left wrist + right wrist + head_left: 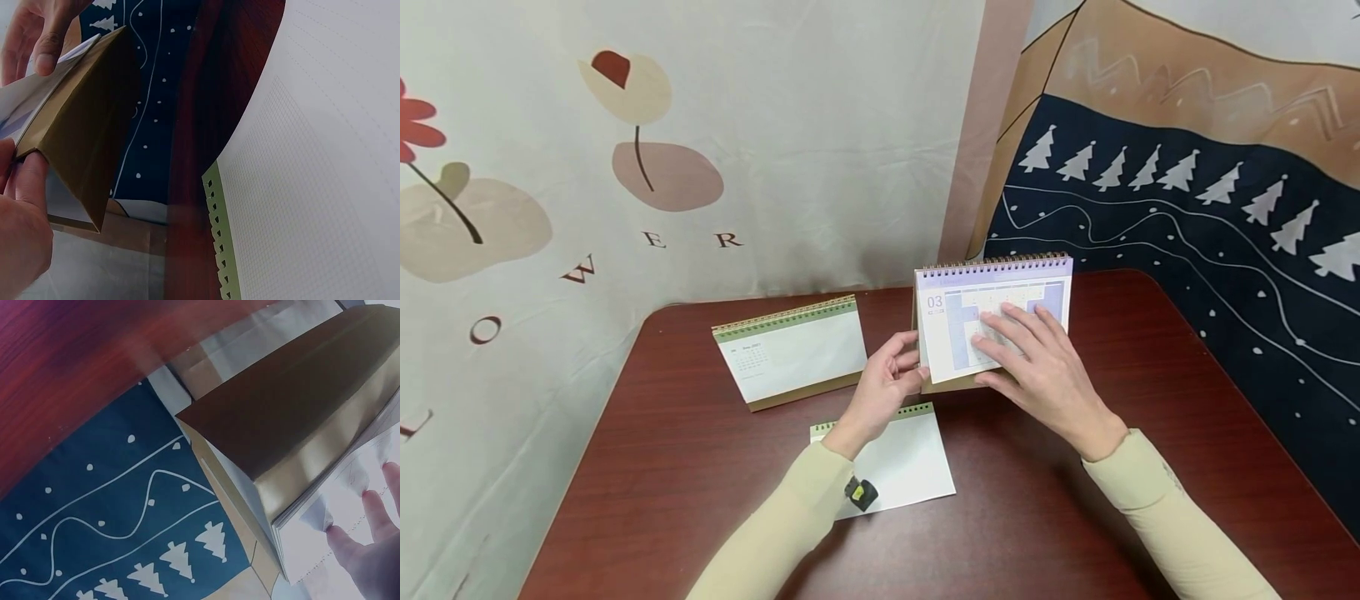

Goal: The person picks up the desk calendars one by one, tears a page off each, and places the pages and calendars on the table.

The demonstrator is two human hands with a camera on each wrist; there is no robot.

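Two hung cloths back the dark red table [700, 467]; left fingers [904, 364] pinch the purple calendar [955, 333], right fingers [1026, 325] flat.

Right hand [1037, 367] lies flat on the purple desk calendar [992, 321], left hand [887, 387] pinching its left edge. A green calendar [790, 350] stands nearby on the worktop [1075, 517], with a loose sheet [906, 458] under the left wrist.

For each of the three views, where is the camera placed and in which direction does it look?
Head: above, facing forward and down at the table; both forearms, left hand and right hand show.
Left wrist: low by the loose page, facing the purple calendar; fingers of both hands show.
Right wrist: low beside that calendar's brown side; only fingertips show.
All three views share the purple calendar.
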